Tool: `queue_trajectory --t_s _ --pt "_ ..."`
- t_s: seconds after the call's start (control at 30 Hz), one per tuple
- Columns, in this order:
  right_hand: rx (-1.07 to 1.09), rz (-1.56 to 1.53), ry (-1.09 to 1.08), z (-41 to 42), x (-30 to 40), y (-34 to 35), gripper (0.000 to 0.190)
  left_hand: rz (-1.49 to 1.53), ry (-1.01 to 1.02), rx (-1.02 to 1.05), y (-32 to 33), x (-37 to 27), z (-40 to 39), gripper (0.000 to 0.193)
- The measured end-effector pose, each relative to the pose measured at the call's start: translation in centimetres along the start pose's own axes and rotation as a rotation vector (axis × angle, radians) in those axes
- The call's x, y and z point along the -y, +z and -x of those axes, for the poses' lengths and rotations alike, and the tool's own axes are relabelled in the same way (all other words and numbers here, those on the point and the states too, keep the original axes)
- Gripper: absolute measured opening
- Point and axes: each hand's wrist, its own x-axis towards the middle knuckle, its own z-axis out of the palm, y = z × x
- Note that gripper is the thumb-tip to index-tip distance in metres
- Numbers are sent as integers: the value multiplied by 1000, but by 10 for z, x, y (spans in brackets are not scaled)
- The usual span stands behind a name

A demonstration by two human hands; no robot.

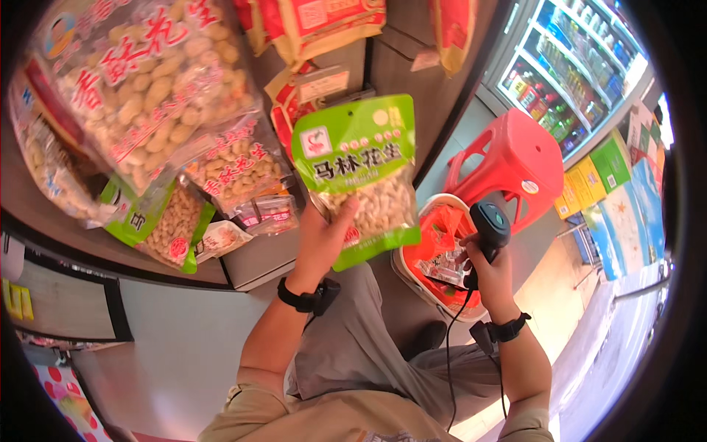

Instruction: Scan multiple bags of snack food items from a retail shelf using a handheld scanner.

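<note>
My left hand (326,232) grips a green-topped bag of peanuts (375,196) by its lower left side, thumb across the clear front. The bag stands nearly upright, its printed face towards me. In my right hand (491,273) is a dark handheld barcode scanner (490,226), with its head up and a cable hanging from the handle. To the left, large clear bags of peanuts in the shell (160,88) rest on the shelf (254,262). A similar green peanut bag (165,224) and a smaller clear peanut bag (237,166) lie below them.
A basket (399,259) holding red bags and packets stands on the floor below the scanner. Behind it is a red plastic stool (516,160). Red and tan packets (331,25) hang on hooks ahead. A glass-front drinks cooler (569,72) and stacked cartons (594,179) stand at right.
</note>
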Motion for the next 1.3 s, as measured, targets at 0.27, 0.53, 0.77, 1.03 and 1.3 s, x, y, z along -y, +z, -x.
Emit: queue_trajectory --t_s 0.27,0.53,0.77,1.03,1.3 --pt "46 37 -32 -7 -13 4 16 -142 161 -82 -22 -39 -9 33" --pt "31 89 -41 -9 -1 18 14 -414 358 -114 -35 -33 -12 28" --pt "55 93 -69 -8 4 21 15 -253 189 -148 -30 -49 -16 30" --pt "71 163 -53 -10 5 17 19 -212 251 -179 -32 -36 -13 32" --pt "101 176 -19 -11 3 16 26 -231 264 -172 -29 -36 -22 32"
